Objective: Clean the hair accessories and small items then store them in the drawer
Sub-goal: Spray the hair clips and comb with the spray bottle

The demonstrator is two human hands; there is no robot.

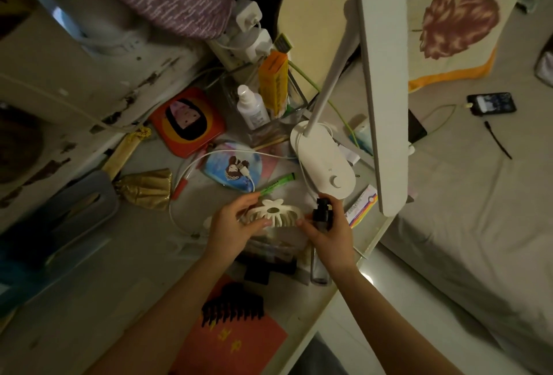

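Left hand (232,226) has its fingers curled round a white claw clip (273,213), held just over the cluttered bench (89,299). Right hand (327,235) grips a clear spray bottle (321,216) beside it. Black claw clip (233,307) lies nearer, on red paper (239,341).

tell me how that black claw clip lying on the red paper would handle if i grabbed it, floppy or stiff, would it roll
The black claw clip looks like moulded plastic, so probably stiff and light for its size. Its row of long teeth rests against the red paper, so it seems unlikely to roll, though the teeth may snag or drag the sheet. Thin teeth could snap if squeezed hard.
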